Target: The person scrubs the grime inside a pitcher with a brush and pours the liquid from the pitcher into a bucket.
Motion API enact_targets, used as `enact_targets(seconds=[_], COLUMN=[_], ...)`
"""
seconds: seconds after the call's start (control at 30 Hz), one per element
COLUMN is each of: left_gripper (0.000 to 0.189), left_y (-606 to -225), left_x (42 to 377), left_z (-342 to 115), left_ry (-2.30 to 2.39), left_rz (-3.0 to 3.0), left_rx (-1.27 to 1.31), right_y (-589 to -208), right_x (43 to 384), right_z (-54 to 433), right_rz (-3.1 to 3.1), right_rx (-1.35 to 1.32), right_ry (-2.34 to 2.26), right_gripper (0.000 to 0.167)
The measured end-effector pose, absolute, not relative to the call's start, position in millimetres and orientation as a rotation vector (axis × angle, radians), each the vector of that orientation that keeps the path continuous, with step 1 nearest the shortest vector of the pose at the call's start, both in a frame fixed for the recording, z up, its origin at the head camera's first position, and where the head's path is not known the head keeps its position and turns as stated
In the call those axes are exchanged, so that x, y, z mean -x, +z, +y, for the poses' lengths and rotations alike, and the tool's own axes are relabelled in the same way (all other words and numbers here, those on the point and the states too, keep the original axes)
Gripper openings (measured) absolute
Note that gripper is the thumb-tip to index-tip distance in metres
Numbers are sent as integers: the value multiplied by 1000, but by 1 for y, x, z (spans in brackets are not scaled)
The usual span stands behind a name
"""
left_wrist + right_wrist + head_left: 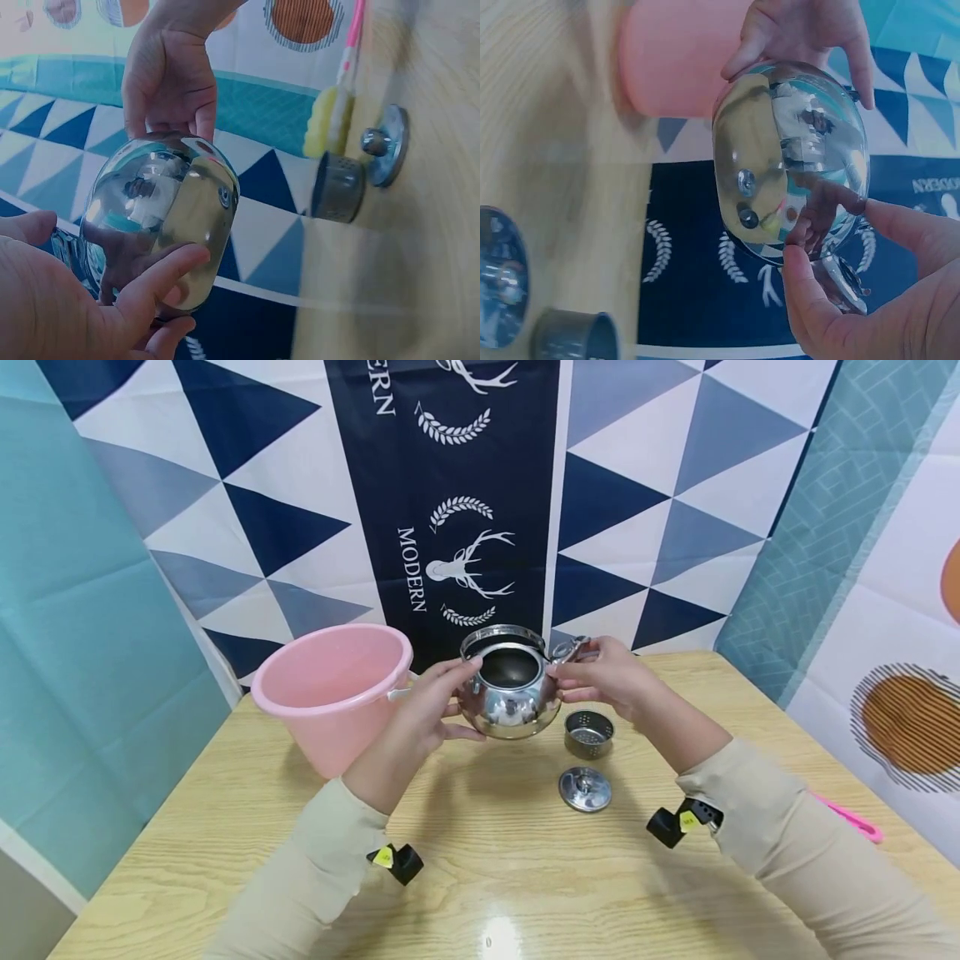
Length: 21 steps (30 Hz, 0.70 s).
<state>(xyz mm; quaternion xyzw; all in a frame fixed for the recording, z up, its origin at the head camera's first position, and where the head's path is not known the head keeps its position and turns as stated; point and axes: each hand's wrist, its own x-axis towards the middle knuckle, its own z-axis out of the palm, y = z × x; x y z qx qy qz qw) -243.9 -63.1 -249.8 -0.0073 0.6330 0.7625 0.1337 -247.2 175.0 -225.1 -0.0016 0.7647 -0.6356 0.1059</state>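
A shiny steel teapot [517, 708], its lid off and its dark inside showing, is held above the table between both hands. My left hand [435, 702] grips its left side, thumb near the round opening and fingers against the body. At the spout side, my right hand [603, 677] holds the pot with thumb and fingers. The raised handle [501, 632] arches behind the opening. Below the right hand, a perforated steel strainer [588, 735] stands on the wood. Nearer lies the round lid [585, 789], knob up.
A pink bucket [330, 702] stands at the left, close to the left forearm. By the table's right edge lies a pink handle [855, 820]; the left wrist view shows its yellow sponge head [328, 124]. Patterned cloth [645, 485] hangs behind the wooden table [480, 868].
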Motion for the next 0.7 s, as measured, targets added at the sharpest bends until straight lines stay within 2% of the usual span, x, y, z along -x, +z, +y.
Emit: enact_targets(seconds=[0.27, 0.7], left_gripper=[58, 58], left_y=[-215, -176], left_x=[238, 241], left_z=[-77, -102], left_ry=[2177, 2221], left_rz=[1901, 1874], left_rx=[-31, -15], right_y=[-192, -160], right_x=[244, 254], right_z=[161, 135], right_rz=[2310, 2365], right_rx=[37, 67], right_ry=[-1846, -1905], right_gripper=[73, 57])
